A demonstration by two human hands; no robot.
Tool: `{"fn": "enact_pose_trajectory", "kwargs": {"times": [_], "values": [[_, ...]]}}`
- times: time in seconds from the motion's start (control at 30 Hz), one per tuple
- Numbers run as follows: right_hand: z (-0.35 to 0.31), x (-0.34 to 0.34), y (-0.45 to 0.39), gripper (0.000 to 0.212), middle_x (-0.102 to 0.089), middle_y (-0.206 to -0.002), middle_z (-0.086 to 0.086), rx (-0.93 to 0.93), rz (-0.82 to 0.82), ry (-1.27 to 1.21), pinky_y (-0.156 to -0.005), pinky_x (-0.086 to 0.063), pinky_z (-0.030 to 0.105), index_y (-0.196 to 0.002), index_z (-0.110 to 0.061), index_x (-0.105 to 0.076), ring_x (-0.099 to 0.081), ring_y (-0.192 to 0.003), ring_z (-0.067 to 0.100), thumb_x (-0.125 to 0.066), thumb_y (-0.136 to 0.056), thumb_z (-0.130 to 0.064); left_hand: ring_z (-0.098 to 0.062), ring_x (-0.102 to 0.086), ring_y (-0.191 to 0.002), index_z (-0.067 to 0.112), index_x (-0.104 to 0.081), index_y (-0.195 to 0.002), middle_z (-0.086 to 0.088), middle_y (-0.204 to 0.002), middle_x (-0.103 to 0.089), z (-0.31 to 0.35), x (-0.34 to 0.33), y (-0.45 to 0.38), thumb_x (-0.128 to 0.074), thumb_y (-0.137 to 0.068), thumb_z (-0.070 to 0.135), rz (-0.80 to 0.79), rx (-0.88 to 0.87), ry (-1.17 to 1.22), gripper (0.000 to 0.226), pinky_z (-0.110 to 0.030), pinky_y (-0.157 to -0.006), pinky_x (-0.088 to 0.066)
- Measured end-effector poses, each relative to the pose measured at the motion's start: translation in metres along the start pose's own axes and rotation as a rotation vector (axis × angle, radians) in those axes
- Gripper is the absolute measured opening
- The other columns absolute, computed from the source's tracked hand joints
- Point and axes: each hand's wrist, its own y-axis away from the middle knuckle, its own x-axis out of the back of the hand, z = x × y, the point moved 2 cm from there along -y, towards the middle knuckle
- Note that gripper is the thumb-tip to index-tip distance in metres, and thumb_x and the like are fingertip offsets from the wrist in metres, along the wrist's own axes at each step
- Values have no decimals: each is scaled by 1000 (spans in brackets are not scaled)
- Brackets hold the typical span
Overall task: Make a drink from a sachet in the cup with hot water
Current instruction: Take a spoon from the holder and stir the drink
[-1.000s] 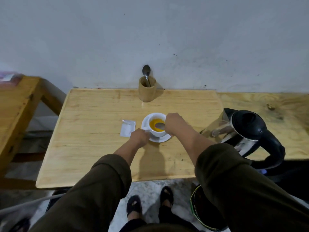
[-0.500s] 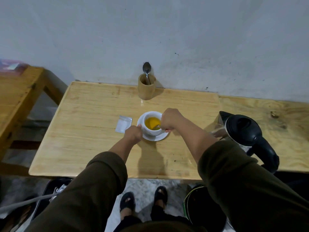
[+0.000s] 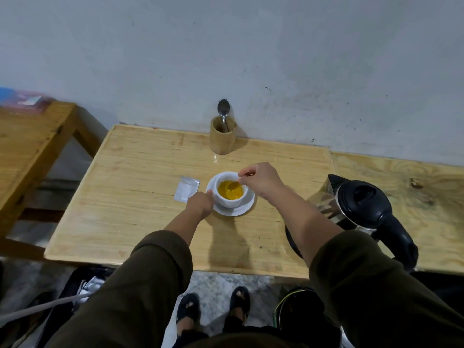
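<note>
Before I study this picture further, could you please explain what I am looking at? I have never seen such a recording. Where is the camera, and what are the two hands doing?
No machine here: a person wears one wide camera on the head, looking down past both sleeves to a pale wooden table. The left hand rests at the rim of the white saucer, which carries a white cup of yellow drink. The right hand pinches a small metal spoon that dips into the drink. A torn white sachet lies left of the saucer. Behind stands a wooden holder with another spoon. A steel kettle with black lid stands on the right.
</note>
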Motion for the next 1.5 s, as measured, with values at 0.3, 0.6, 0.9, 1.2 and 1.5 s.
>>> {"fn": "enact_pose_trajectory", "kwargs": {"times": [0.3,0.6,0.9,1.2,1.5], "values": [[12,-17,3,20,-76,-94,13,105,110,-163,-96,-53,38,-100,-6,-72,-71,-93,19,-55,-93,-14,-32,-48,-130,3,-17,-151,-22,-142,-46,-2,2,-3,-13,-105,15,14,-11,33,47,-37,-103,-41],[1,-16,0,23,-68,-105,13,226,127,176,-92,-51,37,-95,-6,-71,-65,-99,26,-49,-95,-12,-31,-46,-132,6,-10,-152,-21,-145,-43,-1,5,-1,-18,-104,14,-6,-6,31,49,-36,-105,-41],[1,-22,6,23,-72,-105,14,238,97,15,-97,-50,34,-102,-4,-71,-67,-102,24,-51,-94,-12,-34,-46,-131,1,-26,-149,-23,-142,-46,0,6,1,-16,-105,20,-69,13,17,48,-39,-108,-40],[3,-9,-2,21,-69,-103,14,254,75,182,-91,-52,39,-94,-7,-71,-66,-96,28,-50,-94,-11,-35,-51,-125,-8,-51,-130,-25,-134,-55,-1,4,1,-19,-104,34,-54,31,110,59,-38,-105,-39],[6,-18,7,20,-73,-99,11,254,71,-10,-93,-53,34,-96,-9,-72,-71,-90,21,-52,-93,-11,-35,-49,-128,-6,-48,-134,-25,-137,-52,-3,4,-1,-16,-105,32,-70,44,141,57,-39,-107,-38]]}}
